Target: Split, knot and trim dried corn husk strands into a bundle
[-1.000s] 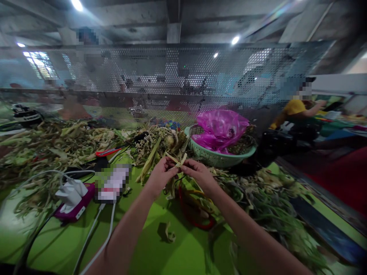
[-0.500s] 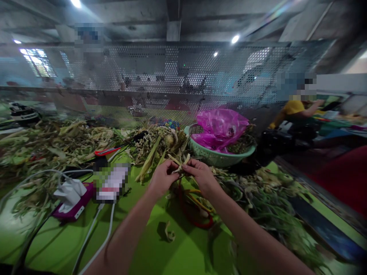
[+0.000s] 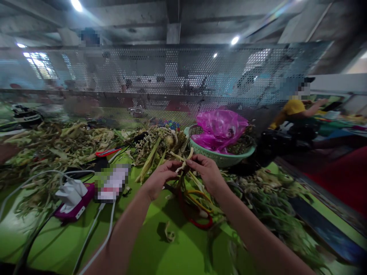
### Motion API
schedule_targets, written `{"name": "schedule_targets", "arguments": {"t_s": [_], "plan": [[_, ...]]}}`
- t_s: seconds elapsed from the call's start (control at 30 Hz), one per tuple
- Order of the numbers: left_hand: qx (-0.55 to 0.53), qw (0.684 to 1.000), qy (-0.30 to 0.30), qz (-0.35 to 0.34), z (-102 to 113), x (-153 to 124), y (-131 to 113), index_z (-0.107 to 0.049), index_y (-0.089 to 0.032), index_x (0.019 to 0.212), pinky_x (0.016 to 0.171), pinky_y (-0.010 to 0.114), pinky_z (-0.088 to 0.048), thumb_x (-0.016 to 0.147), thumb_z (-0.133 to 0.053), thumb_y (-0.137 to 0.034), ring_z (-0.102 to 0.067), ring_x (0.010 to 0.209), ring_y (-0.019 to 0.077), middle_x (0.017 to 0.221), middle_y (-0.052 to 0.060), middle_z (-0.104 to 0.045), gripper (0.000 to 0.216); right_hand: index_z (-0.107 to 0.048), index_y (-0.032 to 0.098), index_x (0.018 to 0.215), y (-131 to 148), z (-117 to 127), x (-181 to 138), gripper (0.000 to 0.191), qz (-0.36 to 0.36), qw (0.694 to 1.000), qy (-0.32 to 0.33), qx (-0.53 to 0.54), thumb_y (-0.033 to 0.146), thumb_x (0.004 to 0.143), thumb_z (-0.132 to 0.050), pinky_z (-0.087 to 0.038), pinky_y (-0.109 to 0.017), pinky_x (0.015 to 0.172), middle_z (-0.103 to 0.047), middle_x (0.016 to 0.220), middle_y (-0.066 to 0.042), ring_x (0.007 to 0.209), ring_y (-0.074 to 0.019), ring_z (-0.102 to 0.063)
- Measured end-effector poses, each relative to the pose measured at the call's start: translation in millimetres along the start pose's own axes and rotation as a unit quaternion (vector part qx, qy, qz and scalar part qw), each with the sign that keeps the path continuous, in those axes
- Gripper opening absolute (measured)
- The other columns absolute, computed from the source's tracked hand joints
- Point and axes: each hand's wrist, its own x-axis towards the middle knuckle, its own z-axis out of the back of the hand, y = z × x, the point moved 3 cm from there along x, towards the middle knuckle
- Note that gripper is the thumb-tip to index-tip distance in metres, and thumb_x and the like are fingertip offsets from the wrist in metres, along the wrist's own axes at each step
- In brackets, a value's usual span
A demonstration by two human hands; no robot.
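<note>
At the middle of the head view, my left hand (image 3: 161, 177) and my right hand (image 3: 208, 172) meet fingertip to fingertip. Both pinch pale, dry plant strips (image 3: 191, 153) that cross between them, with ends sticking up and others hanging down. The exact kind of plant does not show. Below my hands, a red and yellow looped thing (image 3: 202, 225) lies on the green table (image 3: 151, 248), partly covered by strips. A small curled scrap (image 3: 169, 233) lies nearer to me. Long yellowish leaves (image 3: 149, 162) rest just beyond my left hand.
A green basket (image 3: 223, 157) with a pink plastic bag (image 3: 219, 130) stands behind my hands. Heaps of dry plant (image 3: 65, 141) spread left; greener stalks (image 3: 275, 202) lie right. A purple power strip (image 3: 75, 208), white cables, a phone (image 3: 113, 183) and a red cutter (image 3: 107, 152) sit left.
My hands have shifted a little apart, the left one toward the left, and the strips between them now stand more crossed. Another person's hand, blurred, has come in at the left edge.
</note>
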Motion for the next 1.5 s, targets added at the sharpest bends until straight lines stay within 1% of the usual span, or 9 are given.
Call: {"name": "schedule_targets", "arguments": {"t_s": [0.13, 0.27, 0.37, 0.5, 0.73, 0.93, 1.1, 1.33, 1.5], "plan": [[-0.046, 0.998, -0.022, 0.023, 2, -2, 2, -0.067, -0.016, 0.100, 0.083, 0.032, -0.045, 0.077, -0.057, -0.034, -0.059, 0.094, 0.0192, 0.103, 0.009, -0.066, 0.030, -0.064, 0.018, 0.072, 2, -1, 0, 0.022, 0.024, 0.998, 0.000, -0.061, 0.040, 0.071, -0.068, -0.041, -0.028, 0.065, -0.061, 0.068, 0.001, 0.066, -0.0147, -0.052], [-0.009, 0.998, -0.054, 0.025, 0, 1, 4, -0.069, -0.015, 0.096, 0.078, 0.026, -0.045, 0.068, -0.072, -0.039, -0.059, 0.078, 0.0135, 0.087, 0.005, -0.067, 0.037, -0.066, 0.019, 0.075, -1, -6, 0, 0.018, 0.047, 0.991, 0.041, -0.118, 0.037, 0.073, -0.066, -0.043, -0.028, 0.063, -0.061, 0.067, 0.000, 0.065, -0.0160, -0.054], [-0.024, 0.996, -0.078, 0.048, 1, 2, 7, -0.067, -0.014, 0.094, 0.072, 0.025, -0.046, 0.065, -0.075, -0.039, -0.058, 0.071, 0.0113, 0.082, 0.004, -0.066, 0.039, -0.066, 0.019, 0.087, 1, -5, -1, 0.017, 0.111, 0.980, 0.013, -0.168, 0.032, 0.078, -0.060, -0.046, -0.031, 0.071, -0.065, 0.082, -0.003, 0.076, -0.0183, -0.058], [-0.076, 0.989, -0.117, 0.049, 6, 3, 11, -0.065, -0.015, 0.090, 0.071, 0.027, -0.050, 0.066, -0.075, -0.037, -0.059, 0.071, 0.0115, 0.084, 0.004, -0.065, 0.035, -0.064, 0.020, 0.091, 14, -4, -9, 0.013, 0.234, 0.932, -0.051, -0.271, 0.024, 0.080, -0.059, -0.046, -0.034, 0.079, -0.063, 0.092, -0.006, 0.086, -0.0203, -0.058], [-0.127, 0.980, -0.147, 0.040, 7, 3, 13, -0.061, -0.018, 0.095, 0.066, 0.027, -0.052, 0.067, -0.076, -0.032, -0.060, 0.069, 0.0117, 0.082, 0.002, -0.064, 0.035, -0.062, 0.023, 0.100, 24, -24, -24, 0.027, 0.321, 0.817, 0.014, -0.479, 0.015, 0.074, -0.064, -0.037, -0.040, 0.090, -0.061, 0.107, -0.005, 0.105, -0.0252, -0.051], [-0.145, 0.980, -0.134, 0.034, 3, 2, 10, -0.062, -0.016, 0.089, 0.062, 0.024, -0.049, 0.065, -0.077, -0.033, -0.057, 0.065, 0.0095, 0.078, 0.001, -0.062, 0.033, -0.059, 0.019, 0.102, 14, -27, -25, 0.023, 0.343, 0.794, 0.021, -0.501, 0.020, 0.079, -0.062, -0.037, -0.039, 0.089, -0.064, 0.104, -0.007, 0.102, -0.0247, -0.053], [-0.151, 0.981, -0.114, 0.045, 5, 4, 14, -0.063, -0.015, 0.089, 0.062, 0.023, -0.048, 0.065, -0.077, -0.035, -0.057, 0.065, 0.0092, 0.076, 0.001, -0.061, 0.033, -0.062, 0.021, 0.101, 13, -25, -27, 0.016, 0.355, 0.808, 0.013, -0.470, 0.020, 0.087, -0.052, -0.040, -0.036, 0.086, -0.067, 0.098, -0.006, 0.095, -0.0218, -0.056], [-0.121, 0.987, -0.085, 0.054, -1, 4, 14, -0.063, -0.016, 0.091, 0.058, 0.019, -0.046, 0.065, -0.077, -0.035, -0.057, 0.062, 0.0083, 0.077, 0.000, -0.061, 0.035, -0.060, 0.019, 0.085, 10, -15, -18, 0.012, 0.233, 0.914, -0.044, -0.330, 0.027, 0.088, -0.051, -0.042, -0.026, 0.069, -0.062, 0.079, -0.002, 0.075, -0.0160, -0.057], [-0.089, 0.993, -0.072, 0.014, -7, 3, 9, -0.062, -0.015, 0.090, 0.069, 0.022, -0.049, 0.065, -0.076, -0.035, -0.056, 0.070, 0.0094, 0.082, 0.001, -0.060, 0.035, -0.057, 0.019, 0.078, 11, -8, -13, 0.015, 0.178, 0.943, -0.065, -0.272, 0.032, 0.086, -0.053, -0.039, -0.024, 0.064, -0.055, 0.071, 0.001, 0.068, -0.0143, -0.051]]}}
